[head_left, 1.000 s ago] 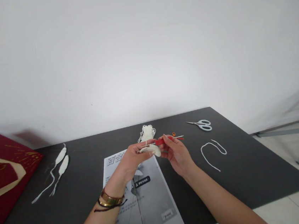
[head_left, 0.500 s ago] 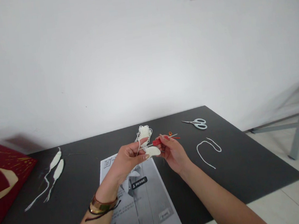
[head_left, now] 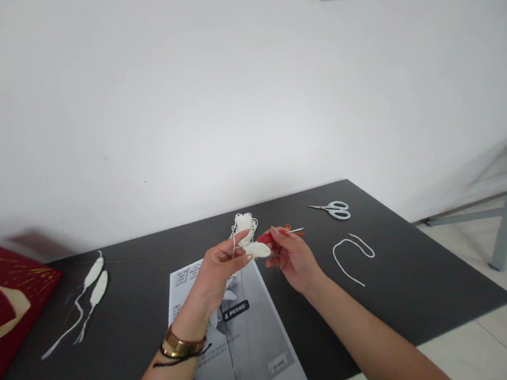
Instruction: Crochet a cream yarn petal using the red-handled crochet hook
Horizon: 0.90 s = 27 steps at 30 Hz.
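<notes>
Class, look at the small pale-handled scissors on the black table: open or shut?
Shut: the small pale-handled scissors lie flat, blades together in one thin point.

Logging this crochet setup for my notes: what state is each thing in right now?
left hand: pinching white crochet piece
right hand: gripping red-handled hook
scissors: closed, flat on table
loose yarn strand: curved on table
two finished white pieces: lying side by side
instruction sheet: flat

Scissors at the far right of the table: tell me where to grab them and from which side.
Take the scissors by the pale looped handles at their right end, coming from the right and above. They lie flat on the dark table, thin closed blades pointing left, so the handles are probably the broadest and safest hold.
</notes>
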Tool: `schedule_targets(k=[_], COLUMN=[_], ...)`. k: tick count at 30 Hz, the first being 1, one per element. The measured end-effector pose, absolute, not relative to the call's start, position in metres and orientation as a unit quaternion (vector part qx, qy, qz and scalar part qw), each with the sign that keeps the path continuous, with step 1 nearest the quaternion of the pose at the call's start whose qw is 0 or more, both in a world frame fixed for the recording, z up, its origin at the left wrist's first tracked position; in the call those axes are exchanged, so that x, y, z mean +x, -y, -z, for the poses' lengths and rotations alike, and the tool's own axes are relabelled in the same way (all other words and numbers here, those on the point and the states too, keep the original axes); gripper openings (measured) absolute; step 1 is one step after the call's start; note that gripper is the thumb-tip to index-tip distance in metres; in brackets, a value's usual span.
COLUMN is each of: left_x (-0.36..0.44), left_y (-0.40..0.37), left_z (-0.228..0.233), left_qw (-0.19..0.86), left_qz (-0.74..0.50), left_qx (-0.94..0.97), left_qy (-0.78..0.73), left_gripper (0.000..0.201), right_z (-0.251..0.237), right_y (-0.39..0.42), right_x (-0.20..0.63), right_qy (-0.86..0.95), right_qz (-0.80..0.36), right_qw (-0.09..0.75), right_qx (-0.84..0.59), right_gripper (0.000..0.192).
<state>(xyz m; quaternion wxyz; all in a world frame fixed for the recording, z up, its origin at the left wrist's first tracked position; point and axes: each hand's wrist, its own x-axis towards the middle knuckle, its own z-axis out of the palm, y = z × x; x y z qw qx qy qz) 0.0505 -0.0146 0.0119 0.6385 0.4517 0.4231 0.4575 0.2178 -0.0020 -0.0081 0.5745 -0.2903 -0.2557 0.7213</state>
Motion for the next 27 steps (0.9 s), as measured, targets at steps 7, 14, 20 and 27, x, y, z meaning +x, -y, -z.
schedule_targets(k=[7, 14, 20, 27], left_x=[0.04, 0.043, 0.039, 0.01], left_y=[0.014, 0.014, 0.011, -0.003], left_z=[-0.012, -0.012, -0.01, -0.005], left_qw=[0.646, 0.619, 0.666, 0.755], left_qz=[-0.405, -0.395, -0.413, -0.417], left_qx=[0.5, 0.518, 0.471, 0.4], left_qy=[-0.411, -0.438, -0.405, -0.311], left_gripper=[0.071, 0.07, 0.059, 0.024], right_z=[0.009, 0.011, 0.008, 0.007], right_y=[0.008, 0.01, 0.007, 0.002], right_x=[0.211, 0.211, 0.213, 0.222], right_qy=[0.292, 0.327, 0.319, 0.292], right_qz=[-0.712, -0.725, -0.703, -0.733], right_qw=[0.55, 0.505, 0.538, 0.543], right_qx=[-0.323, -0.335, -0.339, -0.287], right_gripper=[0.03, 0.031, 0.023, 0.02])
